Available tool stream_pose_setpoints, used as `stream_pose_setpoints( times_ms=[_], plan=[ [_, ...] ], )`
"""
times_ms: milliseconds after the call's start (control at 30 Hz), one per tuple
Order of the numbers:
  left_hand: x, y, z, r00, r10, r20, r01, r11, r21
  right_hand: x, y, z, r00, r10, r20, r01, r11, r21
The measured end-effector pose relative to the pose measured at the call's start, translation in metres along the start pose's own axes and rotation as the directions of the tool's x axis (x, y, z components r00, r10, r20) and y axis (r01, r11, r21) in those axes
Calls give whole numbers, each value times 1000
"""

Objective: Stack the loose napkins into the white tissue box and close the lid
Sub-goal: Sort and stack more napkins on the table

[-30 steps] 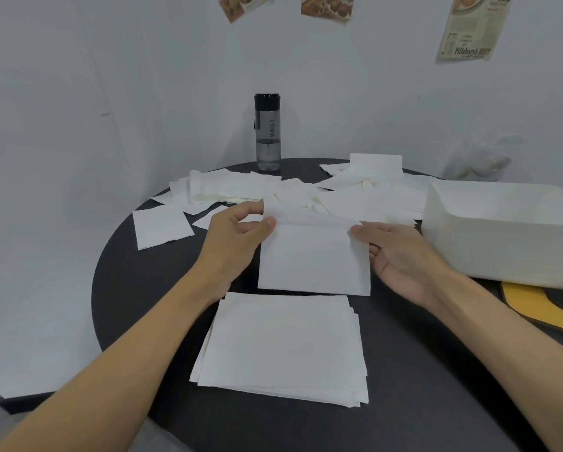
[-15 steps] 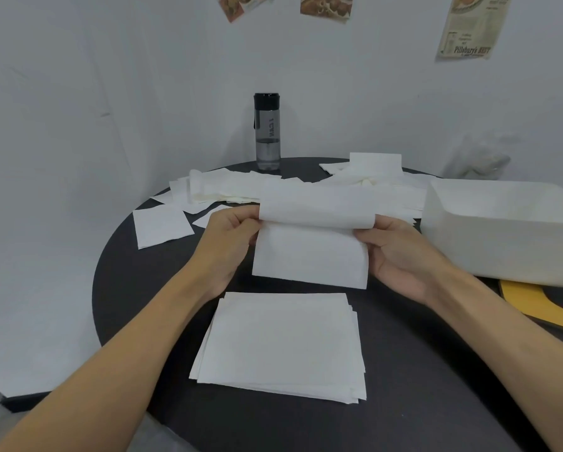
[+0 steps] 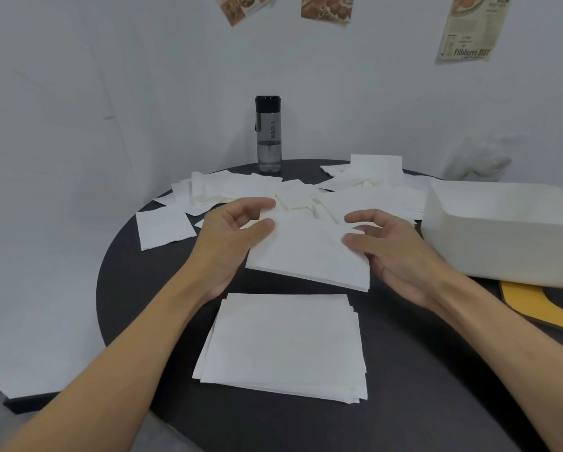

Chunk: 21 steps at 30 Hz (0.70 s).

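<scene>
Left hand [image 3: 237,230]: held the left upper corner of a folded napkin [image 3: 309,252], thumb on top and fingers curled narrowly above it.
Right hand [image 3: 394,249]: held the napkin's right edge, thumb over the sheet and the other fingers apparently beneath.
Napkin: sat doubled and tilted between both hands, just beyond the stack [image 3: 283,347]. The two-sided hold was probably meant to keep the layers square.
Stack: lay flat on the dark tabletop [image 3: 436,386] nearest the person, with its edges slightly staggered. It was probably piled there so that it could go into the box as one load.
Loose napkins [image 3: 215,194]: were scattered across the far tabletop, not yet gathered.
Box [image 3: 502,230]: stood white and open at the right, close to the right hand. Its contents could not be told.
Lid [image 3: 521,301]: a yellow board with a cut-out, judged to be the lid, lay flat just in front of the box and off it.
Writing: a wall clipping [image 3: 469,27] read "Pillsbury's BEST". The bottle [image 3: 268,135] bore vertical print too blurred to read.
</scene>
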<state>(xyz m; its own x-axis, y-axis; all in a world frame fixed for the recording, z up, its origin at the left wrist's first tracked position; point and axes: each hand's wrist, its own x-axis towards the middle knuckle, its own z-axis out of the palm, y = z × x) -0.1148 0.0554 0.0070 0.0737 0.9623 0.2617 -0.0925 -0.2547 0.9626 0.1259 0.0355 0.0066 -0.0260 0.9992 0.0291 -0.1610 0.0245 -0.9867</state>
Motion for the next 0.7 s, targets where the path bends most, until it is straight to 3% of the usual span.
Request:
stream_pose_setpoints(
  times_ms=[100, 267, 500, 700],
  plan=[
    [-8, 11, -2, 998, -56, 32, 57, 998, -40, -3, -2, 3, 998, 8, 65, -2, 996, -93],
    [-35, 23, -21, 990, -113, 81, 96, 977, 189, -16, -7, 10, 974, 5, 227, 84, 920, -382],
    [-64, 31, -37, 990, -96, 100, 47, 911, 409, -28, -6, 17, 904, 72, 421, 156, 861, -484],
    [-81, 14, -48, 952, -94, 292, -119, 763, 635, -29, -1, 10, 844, 138, 519, 352, 586, -730]
  ],
)
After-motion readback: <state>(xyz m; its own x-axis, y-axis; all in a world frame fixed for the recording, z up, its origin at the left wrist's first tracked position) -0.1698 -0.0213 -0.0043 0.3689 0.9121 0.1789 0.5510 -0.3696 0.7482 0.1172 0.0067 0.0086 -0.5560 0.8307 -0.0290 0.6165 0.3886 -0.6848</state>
